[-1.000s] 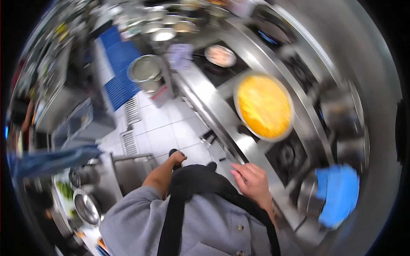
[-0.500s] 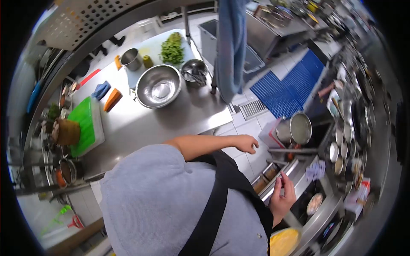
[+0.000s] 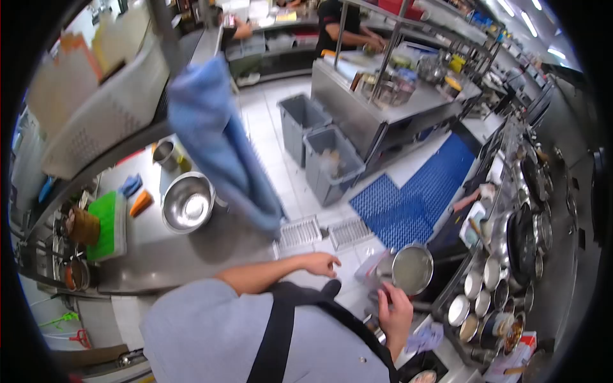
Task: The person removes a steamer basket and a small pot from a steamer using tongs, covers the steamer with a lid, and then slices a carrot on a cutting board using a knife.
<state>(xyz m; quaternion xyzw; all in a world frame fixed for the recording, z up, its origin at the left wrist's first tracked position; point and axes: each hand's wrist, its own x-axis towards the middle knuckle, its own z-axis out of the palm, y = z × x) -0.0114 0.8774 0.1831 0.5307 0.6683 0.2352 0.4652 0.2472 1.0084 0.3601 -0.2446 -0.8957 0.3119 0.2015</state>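
My left hand [image 3: 322,263] hangs in front of my body, fingers loosely bent and slightly apart, with nothing visible in it. White floor tiles lie beneath it. On the right, my right hand [image 3: 394,311] is raised with its fingers half curled and apart, and I see nothing held there. Just beyond it stands a metal pot [image 3: 413,269] with pale liquid inside. A crumpled light cloth [image 3: 426,337] lies beside my right wrist. Over the steel table [image 3: 223,255] hangs a blue towel [image 3: 223,140]. A large steel bowl [image 3: 189,203] rests on that table.
Left of the bowl are an orange carrot-like piece [image 3: 141,203] and a green board [image 3: 106,226]. Two grey bins [image 3: 333,166] and blue mats [image 3: 383,207] occupy the floor ahead. Pans and small pots [image 3: 490,273] line the right. A co-worker [image 3: 338,29] works at the far counter.
My view has lifted and swung, bringing the far counter and people into sight. The table has shifted left in view. My right hand now appears close to the pot; both hands remain without anything visible in them.
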